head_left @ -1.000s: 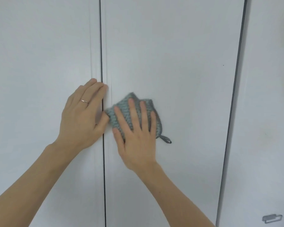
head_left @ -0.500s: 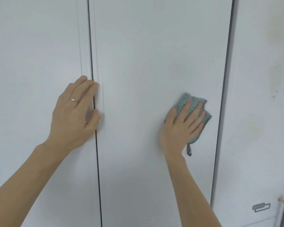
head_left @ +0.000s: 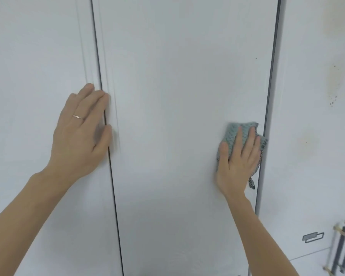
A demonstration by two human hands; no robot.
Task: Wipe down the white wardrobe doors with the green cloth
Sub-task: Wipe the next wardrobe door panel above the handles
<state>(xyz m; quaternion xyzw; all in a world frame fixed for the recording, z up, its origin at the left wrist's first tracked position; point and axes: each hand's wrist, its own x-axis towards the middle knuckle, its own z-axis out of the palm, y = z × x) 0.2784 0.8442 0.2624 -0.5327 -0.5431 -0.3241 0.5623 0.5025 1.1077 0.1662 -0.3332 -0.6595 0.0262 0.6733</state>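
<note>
Two white wardrobe doors fill the view, split by a dark vertical gap. My right hand point(head_left: 237, 162) presses the green knitted cloth point(head_left: 232, 134) flat against the middle door point(head_left: 177, 116), close to that door's right edge. A small loop of the cloth hangs below the hand. My left hand point(head_left: 81, 132), with a ring on one finger, lies flat on the left door point(head_left: 34, 76), its fingertips resting over the gap between the doors.
A white wall point(head_left: 317, 116) to the right has yellowish stains and small dark specks. Low on the right are a small grey fitting point(head_left: 313, 237) and dark vertical handles with brass ends point(head_left: 342, 250).
My right hand has slid the cloth from the left side of the middle door across to its right edge. My left hand has stayed on the gap.
</note>
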